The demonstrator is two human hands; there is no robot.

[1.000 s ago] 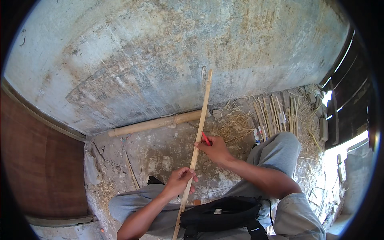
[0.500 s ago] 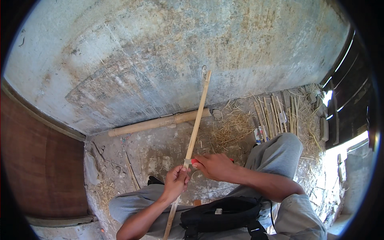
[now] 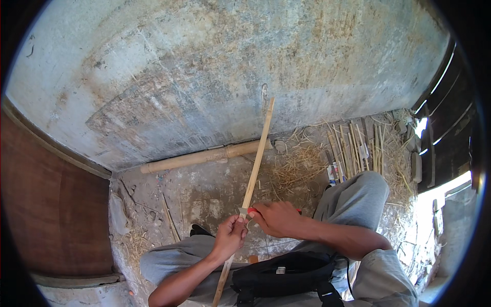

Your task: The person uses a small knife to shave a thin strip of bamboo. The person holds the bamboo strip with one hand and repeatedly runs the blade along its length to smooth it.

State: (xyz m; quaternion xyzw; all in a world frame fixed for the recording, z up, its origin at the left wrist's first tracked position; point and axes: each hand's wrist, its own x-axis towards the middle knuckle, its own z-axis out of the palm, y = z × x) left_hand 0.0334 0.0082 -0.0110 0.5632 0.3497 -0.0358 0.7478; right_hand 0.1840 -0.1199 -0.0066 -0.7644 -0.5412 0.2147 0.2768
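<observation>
A long, pale bamboo strip (image 3: 259,161) slants up from beside my lap toward the wall. My left hand (image 3: 229,237) is closed around its lower part, thumb on top. My right hand (image 3: 279,218) grips a red-handled knife (image 3: 252,210); much of the handle is hidden in the fist. The short blade lies across the strip just above my left fingers, touching or nearly touching it. A thin curl shows close to the blade.
A bamboo pole (image 3: 204,157) lies along the wall foot. Shavings (image 3: 296,169) are heaped beside several cut strips (image 3: 355,148) at the right. My bent knees flank the work, with a black bag (image 3: 284,279) at my lap. A brown wooden panel (image 3: 56,204) stands left.
The bamboo strip's far end has dropped slightly toward me and shifted a little right. Both hands keep their grips, and the knife sits slightly lower in the picture.
</observation>
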